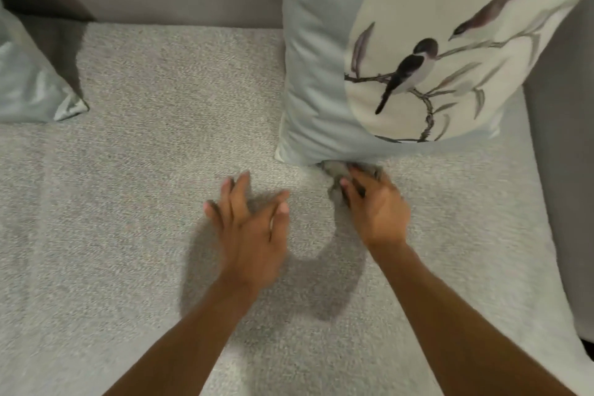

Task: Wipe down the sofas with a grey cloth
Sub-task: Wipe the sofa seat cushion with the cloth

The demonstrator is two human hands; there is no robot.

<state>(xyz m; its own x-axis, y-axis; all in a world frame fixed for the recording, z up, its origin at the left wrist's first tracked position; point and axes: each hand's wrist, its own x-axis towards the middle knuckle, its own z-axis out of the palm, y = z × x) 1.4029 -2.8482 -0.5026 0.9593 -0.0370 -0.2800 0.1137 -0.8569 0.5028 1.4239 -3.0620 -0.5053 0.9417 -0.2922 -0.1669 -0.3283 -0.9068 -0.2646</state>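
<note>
grey woven sofa seat (128, 202) fills my feed, with the bird cushion (321, 74) upright on it. just below-left of the cushion i see the left hand (254, 235) – fingers spread, holding nothing. the right hand (376, 206) bunches the grey cloth (333, 172) against the cushion's lower edge.

The light grey sofa (154, 177) in coarse woven upholstery fills the view: its flat seat spans the frame, the smoother backrest runs along 12 o'clock, and an armrest rises at 3 o'clock. The small dark grey cloth (336, 185) of soft fabric lies bunched on the seat just to 3 o'clock of frame centre. It is gripped under the right hand (379, 209), with only its crumpled edges showing.
</note>
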